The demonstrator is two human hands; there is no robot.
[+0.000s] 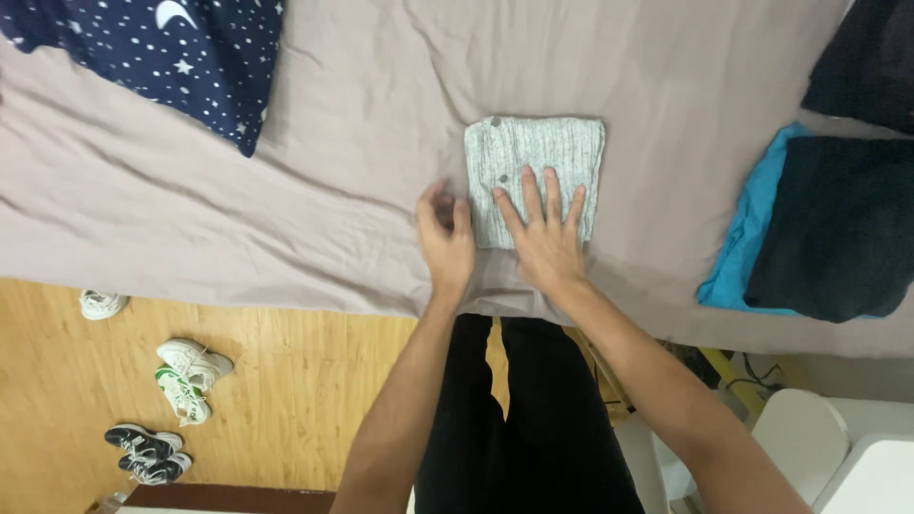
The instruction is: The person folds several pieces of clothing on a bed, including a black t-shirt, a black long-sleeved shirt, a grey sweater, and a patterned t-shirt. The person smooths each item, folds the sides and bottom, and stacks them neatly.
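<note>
A small grey knitted garment [547, 148] with buttons lies folded into a neat square on the taupe bed sheet [362, 114]. My right hand [545, 228] rests flat on its near half, fingers spread. My left hand [444, 236] is at the garment's left edge with the fingers curled, its fingertips touching or just beside the fabric; whether it pinches the edge is hard to tell.
A dark blue star-print pillow [181, 52] lies at the far left of the bed. Folded dark clothes [843, 228] on a turquoise piece [747, 233] sit at the right. Several shoes [186, 376] stand on the wooden floor. A white chair [809, 438] is at lower right.
</note>
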